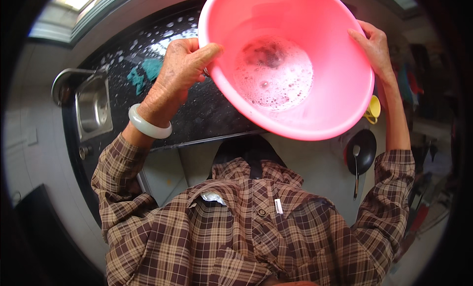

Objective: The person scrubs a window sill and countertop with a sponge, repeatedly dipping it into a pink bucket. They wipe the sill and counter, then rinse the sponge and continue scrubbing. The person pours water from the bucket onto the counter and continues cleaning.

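Observation:
A large pink basin (340, 84) is held up in front of me, tilted so that its inside faces me. Some foamy, soapy water (286, 84) with a dark patch lies at its bottom. My left hand (182, 64) grips the left rim, thumb over the edge and fingers underneath; a pale bangle is round that wrist. My right hand (373, 46) clasps the right rim in the same way, its thumb on the inside. Just beyond my left wrist, a crumpled teal cloth (145, 74) lies on the wet black countertop (197, 113).
Foam and drops speckle the countertop at the back. A steel sink (94, 106) with a curved tap (61, 84) is at the left. On the right are a yellow cup (374, 108) and a black pan (363, 150) with a spatula (356, 168). A window (69, 15) stands at the far left.

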The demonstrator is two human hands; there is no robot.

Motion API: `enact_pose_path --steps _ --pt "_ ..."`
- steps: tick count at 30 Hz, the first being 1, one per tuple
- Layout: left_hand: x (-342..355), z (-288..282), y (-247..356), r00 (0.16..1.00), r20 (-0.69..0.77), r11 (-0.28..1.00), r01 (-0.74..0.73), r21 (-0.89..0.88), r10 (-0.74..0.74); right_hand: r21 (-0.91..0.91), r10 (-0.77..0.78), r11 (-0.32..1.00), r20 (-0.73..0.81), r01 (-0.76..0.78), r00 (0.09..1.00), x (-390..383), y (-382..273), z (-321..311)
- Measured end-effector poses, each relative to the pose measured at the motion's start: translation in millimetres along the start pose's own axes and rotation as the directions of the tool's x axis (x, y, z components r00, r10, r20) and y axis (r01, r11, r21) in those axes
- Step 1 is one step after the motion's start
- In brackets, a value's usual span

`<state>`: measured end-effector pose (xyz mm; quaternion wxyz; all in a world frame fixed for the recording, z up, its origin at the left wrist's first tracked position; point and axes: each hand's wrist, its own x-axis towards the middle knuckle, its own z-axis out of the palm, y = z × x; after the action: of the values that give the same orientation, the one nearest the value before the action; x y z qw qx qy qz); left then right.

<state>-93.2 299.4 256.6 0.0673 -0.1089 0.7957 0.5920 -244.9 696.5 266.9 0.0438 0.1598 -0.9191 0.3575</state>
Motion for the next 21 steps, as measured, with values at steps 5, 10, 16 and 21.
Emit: enact_pose_path --steps 5,10,16,21 --pt "-3.0 -17.3 -21.4 0.999 0.040 0.999 0.002 -0.054 0.000 -0.280 -0.016 0.960 0.040 0.026 0.999 31.1 -11.0 20.0" --pt "-5.3 -28.4 -31.8 0.999 -0.033 0.995 0.012 -0.096 -0.016 -0.938 -0.614 0.138 0.170 0.317 0.771 46.3 -38.1 50.8" --pt "-19.2 -46.3 -32.3 0.974 -0.225 0.987 -0.038 -0.153 0.003 -0.539 -0.271 0.330 0.732 0.775 0.625 56.1 -84.7 191.6" --pt "-33.4 -27.5 -51.9 0.945 -0.307 0.960 -0.183 -0.210 0.113 -0.124 -0.262 0.536 0.916 0.835 0.304 45.9 -76.3 277.5"
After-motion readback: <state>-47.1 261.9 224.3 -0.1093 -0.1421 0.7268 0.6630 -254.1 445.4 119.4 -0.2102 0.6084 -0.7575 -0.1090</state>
